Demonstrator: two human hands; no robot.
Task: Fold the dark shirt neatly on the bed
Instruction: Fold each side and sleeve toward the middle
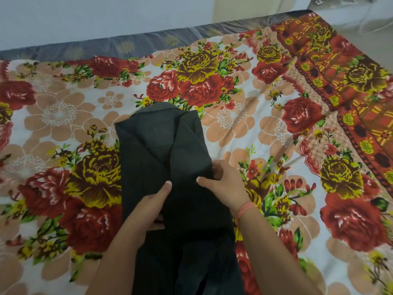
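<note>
On the bed (95, 46), over a flowered sheet (63, 116), the dark shirt (161, 145) lies as a long narrow strip. It runs from the middle of the view down to 6 o'clock, where it passes out of sight. Its far end, toward 12 o'clock, is folded inward, the two sides overlapping into a blunt point. Both hands are on the shirt's middle stretch, near each other but apart. The left hand (155, 204) reaches in from 7 o'clock; its thumb lies flat on top of the cloth and its fingers are tucked under a fold, gripping it. The right hand (225, 184) reaches in from 5 o'clock at the shirt's right edge; its thumb points toward 9 o'clock across the cloth while its curled fingers bunch the edge. A thin orange band (244, 209) circles the right wrist.
</note>
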